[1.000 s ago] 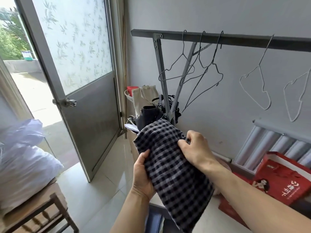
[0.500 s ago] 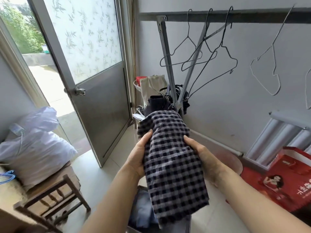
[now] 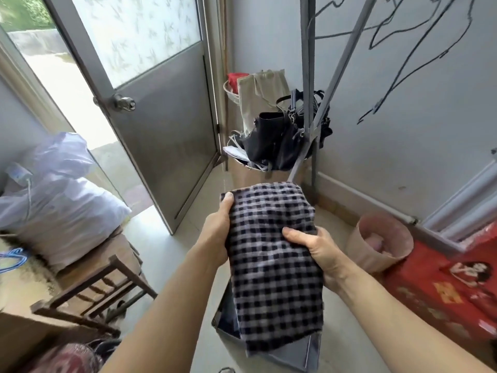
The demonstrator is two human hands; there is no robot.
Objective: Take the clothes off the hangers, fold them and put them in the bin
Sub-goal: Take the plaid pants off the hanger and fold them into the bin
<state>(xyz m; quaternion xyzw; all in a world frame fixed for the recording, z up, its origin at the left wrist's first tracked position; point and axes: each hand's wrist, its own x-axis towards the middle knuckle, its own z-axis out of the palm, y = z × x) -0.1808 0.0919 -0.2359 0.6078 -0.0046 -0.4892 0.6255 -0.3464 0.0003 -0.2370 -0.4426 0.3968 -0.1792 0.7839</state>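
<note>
Folded checked cloth (image 3: pixel 274 254) held up in the middle of the scene, left hand (image 3: pixel 216 235) with a curled grip on its left edge, thumb near the far corner, right hand (image 3: pixel 317 250) clamped on the right edge with the thumb laid across the top. Hanging right over the grey bin (image 3: pixel 309 351) on the floor, lower end dipping into the opening, something blue already inside. Further back, wire hangers (image 3: pixel 398 36) on the rack (image 3: pixel 308 76) by the wall, open door (image 3: pixel 150 103) far left, pink bucket (image 3: pixel 376 243) and red bag (image 3: pixel 443 286) on the right.
</note>
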